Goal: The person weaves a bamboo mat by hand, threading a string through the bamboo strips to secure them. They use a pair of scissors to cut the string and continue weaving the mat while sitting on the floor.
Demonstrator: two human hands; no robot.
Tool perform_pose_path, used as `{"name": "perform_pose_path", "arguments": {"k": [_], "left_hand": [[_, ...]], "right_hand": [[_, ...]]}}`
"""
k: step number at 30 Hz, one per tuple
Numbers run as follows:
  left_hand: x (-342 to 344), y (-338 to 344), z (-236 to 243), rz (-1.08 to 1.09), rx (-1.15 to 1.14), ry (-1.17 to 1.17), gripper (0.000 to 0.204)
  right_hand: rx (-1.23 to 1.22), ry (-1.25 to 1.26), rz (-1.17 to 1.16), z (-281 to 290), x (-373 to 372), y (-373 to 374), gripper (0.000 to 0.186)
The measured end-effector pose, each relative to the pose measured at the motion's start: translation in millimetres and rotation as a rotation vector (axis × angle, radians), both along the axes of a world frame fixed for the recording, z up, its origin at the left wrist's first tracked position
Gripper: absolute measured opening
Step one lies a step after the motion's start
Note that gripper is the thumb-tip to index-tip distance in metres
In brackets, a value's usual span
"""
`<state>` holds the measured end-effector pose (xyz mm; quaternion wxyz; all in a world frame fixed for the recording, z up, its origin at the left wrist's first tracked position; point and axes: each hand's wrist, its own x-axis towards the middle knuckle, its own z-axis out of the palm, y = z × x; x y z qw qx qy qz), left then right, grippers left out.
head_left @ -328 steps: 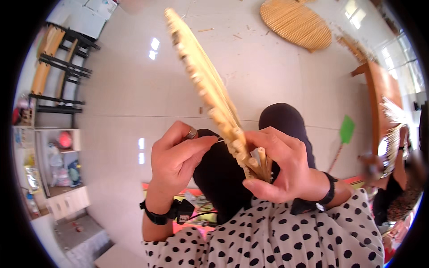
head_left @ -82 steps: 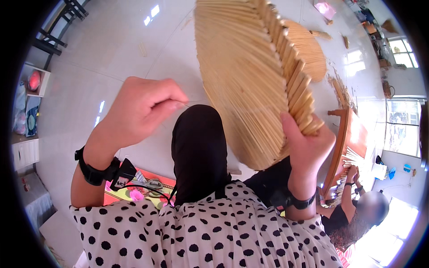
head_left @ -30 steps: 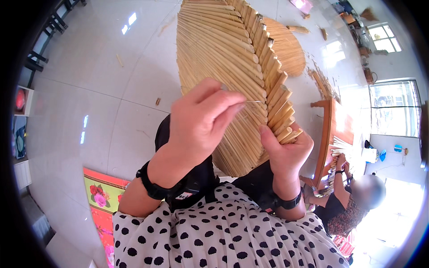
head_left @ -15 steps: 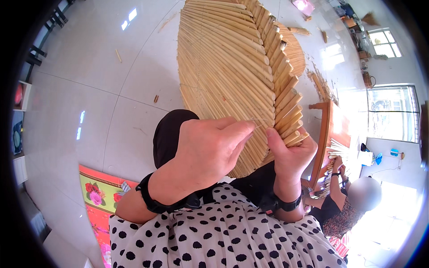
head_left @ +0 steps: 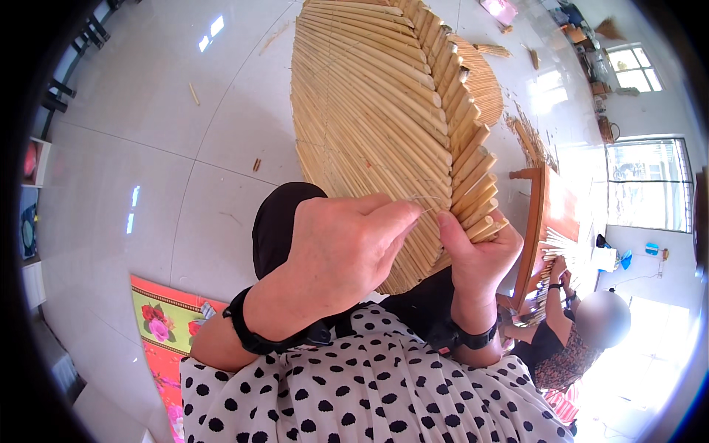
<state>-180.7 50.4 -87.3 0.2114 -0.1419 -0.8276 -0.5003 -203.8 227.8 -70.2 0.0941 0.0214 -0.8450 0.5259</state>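
A large leaf-shaped panel of pale reed sticks [head_left: 362, 103] stands over my knees, its sticks fanning toward a ridge of short cut ends on the right. My left hand [head_left: 343, 247] is closed in front of the panel, fingertips pinching a thin pale strand [head_left: 427, 198], perhaps thread or wire, near the ridge. My right hand [head_left: 476, 258] grips the panel's lower right edge, thumb pressed beside the short sticks. Part of the lower panel is hidden behind my left hand and wrist.
A round reed mat [head_left: 484, 85] and scattered sticks [head_left: 532, 144] lie on the tiled floor [head_left: 133, 177]. At right, a co-worker [head_left: 546, 347] handles sticks beside a wooden bench [head_left: 554, 199]. A floral mat [head_left: 159, 321] lies at lower left. Dark stools [head_left: 63, 96] line the left wall.
Since a second ago my left hand has dropped lower along the panel toward my right hand. In the last half second little has moved. Earlier the panel was seen edge-on, then turned face toward me.
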Motion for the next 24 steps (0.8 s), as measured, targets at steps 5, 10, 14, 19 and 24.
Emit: {"name": "perform_pose_path", "arguments": {"k": [5, 10, 14, 19, 24], "left_hand": [[0, 0, -1, -0.002, -0.001, 0.007, 0.015], [0, 1, -1, -0.002, -0.004, -0.002, 0.015], [1, -2, 4, -0.014, -0.081, -0.027, 0.015], [0, -9, 10, -0.070, -0.220, -0.059, 0.015], [3, -7, 7, -0.054, -0.196, -0.038, 0.015]], "right_hand": [[0.012, 0.008, 0.000, 4, 1, -3, 0.016], [0.016, 0.002, 0.002, 3, 1, -1, 0.016], [-0.004, -0.011, -0.002, 5, 2, -3, 0.017], [0.079, 0.032, 0.025, 5, 3, -2, 0.017], [0.156, 0.061, 0.092, 7, 5, -2, 0.019]]}}
